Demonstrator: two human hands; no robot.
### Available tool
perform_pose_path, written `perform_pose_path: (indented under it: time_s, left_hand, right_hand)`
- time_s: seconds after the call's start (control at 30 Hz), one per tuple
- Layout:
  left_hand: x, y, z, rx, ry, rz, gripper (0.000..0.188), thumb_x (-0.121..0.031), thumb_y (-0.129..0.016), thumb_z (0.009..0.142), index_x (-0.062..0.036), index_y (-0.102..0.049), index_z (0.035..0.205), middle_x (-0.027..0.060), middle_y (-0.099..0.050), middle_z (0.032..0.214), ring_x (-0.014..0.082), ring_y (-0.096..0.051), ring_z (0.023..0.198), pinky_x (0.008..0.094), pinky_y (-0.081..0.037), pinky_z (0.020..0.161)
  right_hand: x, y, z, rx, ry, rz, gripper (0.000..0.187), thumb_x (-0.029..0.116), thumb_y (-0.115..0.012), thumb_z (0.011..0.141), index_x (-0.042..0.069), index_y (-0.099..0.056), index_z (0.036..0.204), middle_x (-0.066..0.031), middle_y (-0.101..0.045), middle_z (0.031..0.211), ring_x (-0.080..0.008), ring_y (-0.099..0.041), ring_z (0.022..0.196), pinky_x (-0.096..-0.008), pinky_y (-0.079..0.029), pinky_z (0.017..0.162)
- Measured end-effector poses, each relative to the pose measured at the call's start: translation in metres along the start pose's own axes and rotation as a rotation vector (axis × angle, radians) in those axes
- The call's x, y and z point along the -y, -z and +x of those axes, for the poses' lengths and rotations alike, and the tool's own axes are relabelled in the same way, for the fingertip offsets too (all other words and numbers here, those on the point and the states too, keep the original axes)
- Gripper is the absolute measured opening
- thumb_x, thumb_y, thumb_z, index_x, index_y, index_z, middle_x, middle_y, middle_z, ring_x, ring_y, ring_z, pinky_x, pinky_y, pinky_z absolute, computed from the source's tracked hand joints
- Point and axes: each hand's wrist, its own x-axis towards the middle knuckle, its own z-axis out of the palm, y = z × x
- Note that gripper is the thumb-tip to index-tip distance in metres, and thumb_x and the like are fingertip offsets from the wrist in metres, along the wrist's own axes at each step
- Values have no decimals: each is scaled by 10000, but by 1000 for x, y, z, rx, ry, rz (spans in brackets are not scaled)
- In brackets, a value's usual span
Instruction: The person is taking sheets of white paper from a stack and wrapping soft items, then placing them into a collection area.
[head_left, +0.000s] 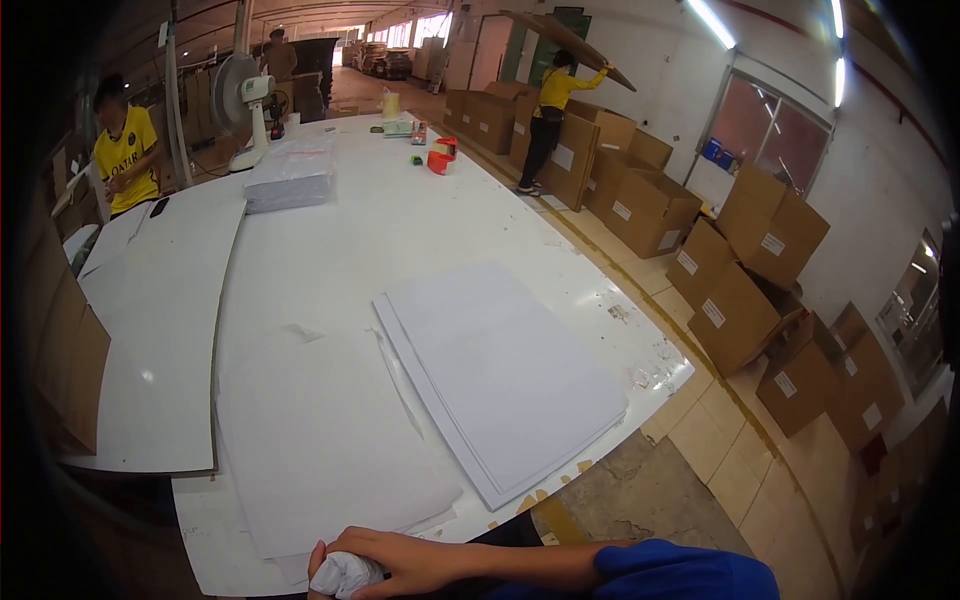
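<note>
At the lower edge, my right hand is closed around a crumpled white bundle; whether it is plastic, paper or cloth I cannot tell. My blue-sleeved forearm reaches in from the lower right. No part of my left hand can be made out. Just beyond my right hand, a thin white sheet lies flat on the white table. To its right rests a stack of large white sheets, its edges slightly uneven.
A plastic-wrapped stack, a fan and a red tape dispenser stand farther along the table. Cardboard boxes line the right side. One person lifts a cardboard sheet; another person stands at left.
</note>
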Motion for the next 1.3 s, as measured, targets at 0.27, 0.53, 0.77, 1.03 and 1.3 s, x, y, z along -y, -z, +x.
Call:
perform_pose_path:
  time_s: [0.27, 0.53, 0.77, 1.03, 1.3]
  left_hand:
    - [3, 2, 1, 9, -47, 48, 1135, -539, -1015, 902, 83, -504, 1703, 214, -695, 1540, 311, -678, 1381, 444, -549, 1179]
    - [7, 0, -1, 2, -5, 13, 1155, -559, -1018, 888, 81, -506, 1702, 220, -692, 1553, 317, -679, 1380, 448, -542, 1190]
    - [8, 5, -2, -37, -26, 44, 1131, -513, -1036, 884, 69, -516, 1703, 222, -660, 1611, 320, -647, 1445, 459, -519, 1226]
    - [-1, 13, -1, 79, -21, 62, 1128, -446, -1041, 898, 52, -477, 1739, 229, -624, 1661, 331, -630, 1480, 465, -501, 1254]
    - [-3, 18, 1, 115, 91, 19, 1138, -398, -1047, 897, 46, -451, 1759, 223, -618, 1680, 317, -610, 1511, 444, -473, 1279]
  right_hand:
    - [-9, -3, 0, -13, 20, -1, 707, 343, -939, 955, 11, -663, 1515, -250, -714, 1367, -412, -691, 1281, -516, -545, 1116]
    - [-11, -2, -2, -23, 21, 34, 707, 344, -940, 947, 13, -672, 1511, -238, -716, 1374, -402, -689, 1278, -511, -543, 1118]
    - [-4, 3, 1, -24, 51, 94, 718, 348, -950, 937, 12, -677, 1511, -236, -712, 1388, -399, -683, 1303, -503, -539, 1141]
    - [-14, 3, -3, -32, 18, 81, 756, 357, -971, 925, 17, -673, 1530, -230, -713, 1407, -381, -690, 1304, -494, -547, 1136]
    - [-11, 5, -2, -25, -3, 78, 753, 385, -958, 949, 16, -667, 1537, -225, -716, 1412, -375, -690, 1315, -492, -548, 1139]
